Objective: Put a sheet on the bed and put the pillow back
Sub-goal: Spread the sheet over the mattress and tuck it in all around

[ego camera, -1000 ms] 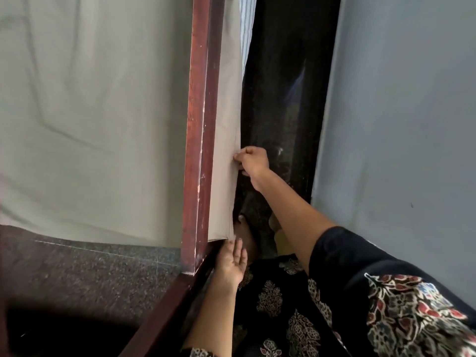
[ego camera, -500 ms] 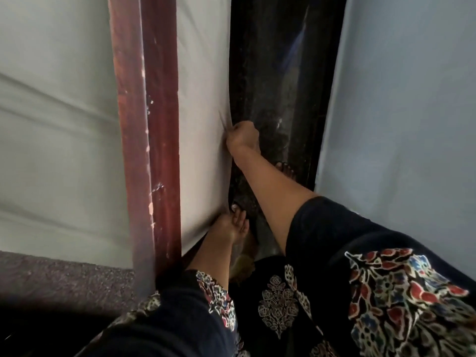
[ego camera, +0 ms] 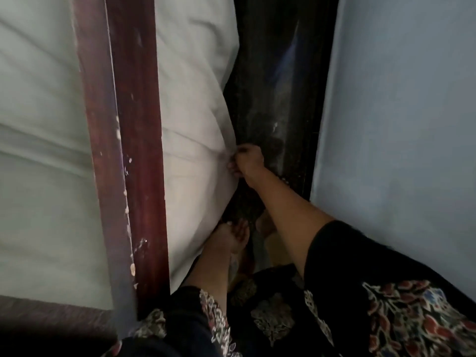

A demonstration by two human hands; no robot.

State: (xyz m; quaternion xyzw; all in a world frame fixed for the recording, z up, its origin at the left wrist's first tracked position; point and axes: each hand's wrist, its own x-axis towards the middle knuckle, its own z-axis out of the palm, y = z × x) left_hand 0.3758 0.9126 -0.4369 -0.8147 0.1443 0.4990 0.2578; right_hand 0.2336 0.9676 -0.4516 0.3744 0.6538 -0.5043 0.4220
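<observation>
A pale sheet (ego camera: 195, 104) hangs down the side of the bed, past the dark red wooden bed frame (ego camera: 128, 140), and also covers the mattress top (ego camera: 38, 124) at left. My right hand (ego camera: 247, 161) pinches the hanging edge of the sheet, which puckers into creases there. Lower down, my left hand (ego camera: 231, 237) grips the sheet's bottom edge near the floor, fingers curled. No pillow is in view.
A narrow strip of dark polished floor (ego camera: 278, 99) runs between the bed and a blue-grey wall (ego camera: 399, 124) on the right. My feet and dark floral clothing (ego camera: 386, 318) fill the lower right. Dark speckled floor (ego camera: 51, 313) shows at bottom left.
The camera has swung closer over the bed side. My right hand keeps its pinch on the sheet edge and draws it outward; my left hand went from flat fingers to a curled grip.
</observation>
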